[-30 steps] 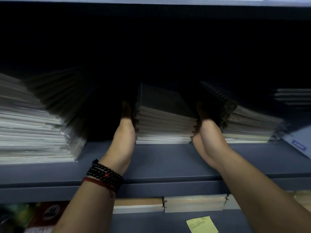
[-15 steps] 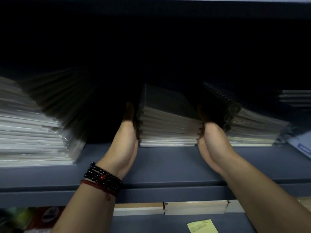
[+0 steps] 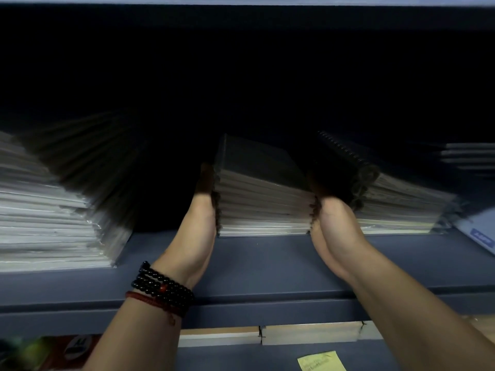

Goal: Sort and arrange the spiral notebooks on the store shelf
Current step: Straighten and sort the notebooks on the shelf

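1. Matte blue-grey metal shelf [image 3: 267, 263]; the recess behind it is dark.
2. The stack [image 3: 262, 207] of dark-covered, pale-edged notebooks lies flat on the shelf, between both sets of fingers.
3. Left hand [image 3: 198, 226]: fingers straight, pressed flat on the stack's side.
4. Right hand [image 3: 334, 228]: fingers straight against the opposite side, tips shadowed.

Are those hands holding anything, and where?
The middle stack of notebooks, pressed between both palms: left hand on its left side, right hand on its right side. Fingertips lost in shadow.
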Demonstrator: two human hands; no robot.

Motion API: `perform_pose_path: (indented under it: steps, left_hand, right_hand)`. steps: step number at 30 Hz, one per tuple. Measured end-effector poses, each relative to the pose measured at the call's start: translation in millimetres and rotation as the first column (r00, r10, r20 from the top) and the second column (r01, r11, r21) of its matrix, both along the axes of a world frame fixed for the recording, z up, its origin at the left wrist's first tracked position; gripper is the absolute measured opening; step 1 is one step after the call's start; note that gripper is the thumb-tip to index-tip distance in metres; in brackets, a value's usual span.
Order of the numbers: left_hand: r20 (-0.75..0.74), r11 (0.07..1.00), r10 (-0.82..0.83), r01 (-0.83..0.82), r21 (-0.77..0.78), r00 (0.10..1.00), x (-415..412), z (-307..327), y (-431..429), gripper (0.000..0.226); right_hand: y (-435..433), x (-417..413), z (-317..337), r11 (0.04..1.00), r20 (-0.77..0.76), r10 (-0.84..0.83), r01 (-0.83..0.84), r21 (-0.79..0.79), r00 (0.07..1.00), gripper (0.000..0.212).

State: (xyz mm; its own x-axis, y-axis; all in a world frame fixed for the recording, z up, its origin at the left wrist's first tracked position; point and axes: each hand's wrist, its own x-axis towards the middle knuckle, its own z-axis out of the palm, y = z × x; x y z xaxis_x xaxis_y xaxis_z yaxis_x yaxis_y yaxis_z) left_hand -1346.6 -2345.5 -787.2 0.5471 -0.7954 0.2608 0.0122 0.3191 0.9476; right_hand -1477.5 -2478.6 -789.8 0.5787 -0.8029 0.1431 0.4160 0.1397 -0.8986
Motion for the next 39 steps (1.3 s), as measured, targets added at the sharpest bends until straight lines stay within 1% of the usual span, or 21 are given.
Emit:
perform_pose_path:
  steps: [3,4,7,9,11,12,14,16,17,19,20,21,23,24,26,27,30,32,35,37,39]
  left_hand:
    - [-0.008,0.999,0.017,-0.017,0.037,1.0,3.1,-1.8,-0.9,0.084]
    - [-0.012,0.998,0.032,-0.031,0.054,0.999,3.7,-2.0,-1.5,0.09]
    - [-0.046,0.99,0.108,-0.103,0.098,0.993,6.0,-7.7,-5.3,0.102]
    - [-0.053,0.977,0.185,-0.178,0.117,0.981,4.8,-8.5,-7.7,0.111]
    - [-0.019,0.958,0.251,-0.246,0.148,0.968,0.4,-4.3,-8.4,0.113]
    - [-0.027,0.95,0.277,-0.269,0.161,0.961,1.0,-3.5,-8.4,0.107]
    - [-0.105,0.948,0.302,-0.287,0.134,0.948,-0.2,-0.8,-6.9,0.086]
    - [-0.126,0.94,0.336,-0.324,0.106,0.933,-0.1,0.5,-2.9,0.078]
    - [-0.138,0.933,0.354,-0.34,0.114,0.925,1.1,0.1,-0.6,0.082]
    - [-0.129,0.921,0.382,-0.364,0.14,0.915,1.7,-1.4,6.8,0.09]
    - [-0.116,0.918,0.387,-0.37,0.142,0.915,1.1,-1.0,11.8,0.088]
    - [-0.091,0.919,0.381,-0.366,0.149,0.92,1.1,-1.5,16.6,0.079]
    - [-0.011,0.924,0.351,-0.345,0.165,0.936,-2.9,0.6,25.0,0.048]
    - [0.01,0.923,0.346,-0.343,0.176,0.938,-6.0,1.2,28.3,0.039]
    - [0.053,0.909,0.367,-0.37,0.192,0.929,-9.0,-0.2,38.7,0.031]
    - [0.105,0.9,0.372,-0.386,0.204,0.922,-8.4,-1.8,43.0,0.03]
    - [0.313,0.896,0.312,-0.388,0.218,0.897,-14.3,-3.8,63.2,0.012]
    - [0.393,0.887,0.324,-0.421,0.19,0.86,-20.1,-5.0,77.0,0.018]
    - [0.42,0.882,0.358,-0.45,0.141,0.834,-36.6,-1.6,101.0,0.023]
    - [0.404,0.879,0.384,-0.463,0.116,0.83,-43.7,-1.7,115.2,0.025]
    - [0.406,0.869,0.411,-0.485,0.097,0.816,-51.2,-0.4,129.7,0.027]
  right_hand:
    - [0.9,3.1,-1.7,0.995,-0.084,-0.071,0.065,-0.071,0.994,0.119]
    - [0.8,3.5,-2.4,0.993,-0.111,-0.098,0.089,-0.08,0.989,0.121]
    - [4.5,1.5,-2.5,0.988,-0.17,-0.15,0.142,-0.059,0.974,0.112]
    - [4.9,0.7,-2.4,0.987,-0.189,-0.159,0.152,-0.052,0.969,0.098]
    - [5.4,0.4,-1.2,0.986,-0.185,-0.163,0.153,-0.069,0.969,0.084]
    - [4.4,1.1,-2.1,0.986,-0.186,-0.161,0.151,-0.065,0.969,0.086]
    - [3.4,-1.0,-2.4,0.982,-0.207,-0.189,0.181,-0.056,0.96,0.094]
    - [3.4,-3.0,-2.6,0.974,-0.215,-0.225,0.221,-0.04,0.95,0.088]
    - [3.2,-3.6,-2.2,0.972,-0.222,-0.234,0.231,-0.036,0.947,0.077]
    - [4.9,-6.2,-2.6,0.967,-0.255,-0.253,0.243,-0.071,0.933,0.043]
    - [7.7,-7.5,-2.2,0.964,-0.277,-0.265,0.249,-0.091,0.924,0.029]
    - [10.0,-9.4,-2.1,0.959,-0.285,-0.282,0.26,-0.115,0.916,0.028]
    - [13.9,-11.9,-1.0,0.943,-0.314,-0.327,0.284,-0.176,0.891,0.033]
    - [15.7,-14.2,-1.2,0.933,-0.319,-0.349,0.296,-0.204,0.881,0.034]
    - [22.8,-20.7,-0.6,0.918,-0.319,-0.375,0.3,-0.259,0.871,0.035]
    - [26.4,-25.2,0.0,0.912,-0.315,-0.376,0.288,-0.29,0.872,0.034]
    - [37.6,-41.2,0.5,0.901,-0.31,-0.327,0.196,-0.386,0.893,0.016]
    - [42.6,-50.0,-3.9,0.9,-0.313,-0.298,0.156,-0.407,0.902,0.004]
    - [55.3,-65.0,-11.0,0.845,-0.321,-0.371,0.173,-0.507,0.871,0.039]
    - [68.8,-73.4,-10.5,0.775,-0.293,-0.39,0.139,-0.616,0.873,0.043]
    - [81.4,-77.2,-8.1,0.722,-0.308,-0.323,0.022,-0.692,0.895,0.04]
